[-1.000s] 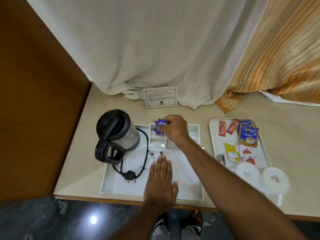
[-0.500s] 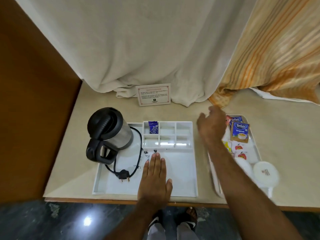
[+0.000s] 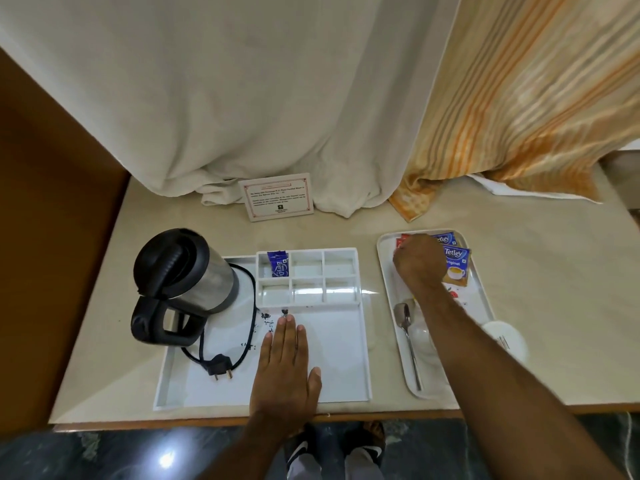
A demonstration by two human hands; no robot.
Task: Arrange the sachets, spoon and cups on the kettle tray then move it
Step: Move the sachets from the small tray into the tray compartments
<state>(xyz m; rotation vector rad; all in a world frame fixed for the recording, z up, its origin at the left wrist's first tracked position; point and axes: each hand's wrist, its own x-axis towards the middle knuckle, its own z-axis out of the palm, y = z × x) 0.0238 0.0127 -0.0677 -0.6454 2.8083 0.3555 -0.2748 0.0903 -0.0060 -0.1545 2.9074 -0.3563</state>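
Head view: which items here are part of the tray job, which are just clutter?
Job items:
kettle tray, left hand flat on it
blue sachet in a rear compartment
Tetley sachets, red sachets, spoon, cup on or by the side tray
right hand over the sachets, grip unclear

Just lying about:
printed card
white curtain
striped curtain

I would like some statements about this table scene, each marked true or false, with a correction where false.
1. The left hand lies flat on the kettle tray. True.
2. The blue sachet is in the far left compartment. True.
3. The spoon lies on the kettle tray. False: it lies on the serving tray at the right.
4. The kettle is plugged into a wall socket. False: its plug lies loose on the kettle tray.
5. The right hand is over the serving tray's sachets. True.
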